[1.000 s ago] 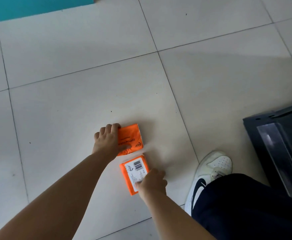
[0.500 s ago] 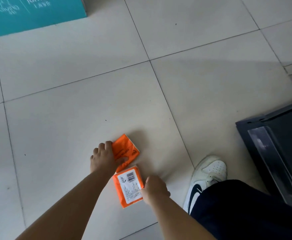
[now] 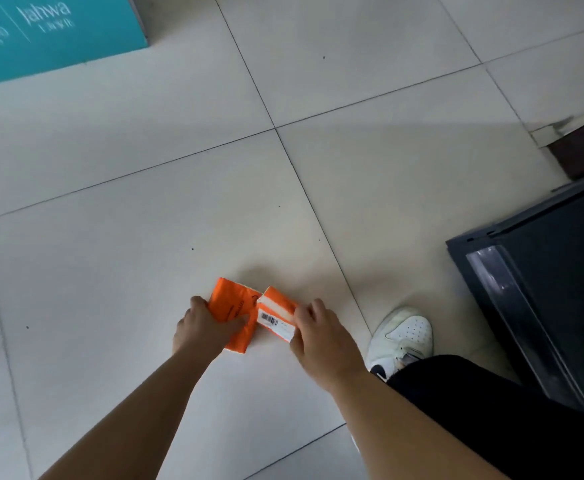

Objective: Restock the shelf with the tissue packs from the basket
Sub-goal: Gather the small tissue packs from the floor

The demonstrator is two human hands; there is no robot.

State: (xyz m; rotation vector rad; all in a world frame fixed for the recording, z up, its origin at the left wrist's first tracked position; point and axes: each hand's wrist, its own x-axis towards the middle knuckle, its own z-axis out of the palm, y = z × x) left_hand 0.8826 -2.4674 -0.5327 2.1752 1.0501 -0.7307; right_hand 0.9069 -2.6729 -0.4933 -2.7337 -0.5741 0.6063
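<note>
Two orange tissue packs sit low over the tiled floor at about six o'clock in the view, their near corners touching. The plain tissue pack (image 3: 232, 308) lies at nine o'clock of the labelled tissue pack (image 3: 276, 316), which tips up to show a white edge and a barcode sticker. It is unclear whether either pack rests on the tile. The left hand (image 3: 203, 329) grips the plain pack, thumb laid across its top face and fingers curled round its far-left edge. The right hand (image 3: 322, 337), seen from the back, holds the labelled pack, fingers curled over its right edge. Both bare forearms reach in from the bottom edge, converging on the packs. The floor (image 3: 145, 271) is pale square tile with thin dark joints. At three o'clock of the packs stands a white shoe (image 3: 403, 336) under a dark trouser leg (image 3: 484, 420). Beyond it, at the right edge, is a dark metal unit (image 3: 547, 271) with a clear strip. A teal box (image 3: 51, 32) with white lettering fills the eleven o'clock corner.
</note>
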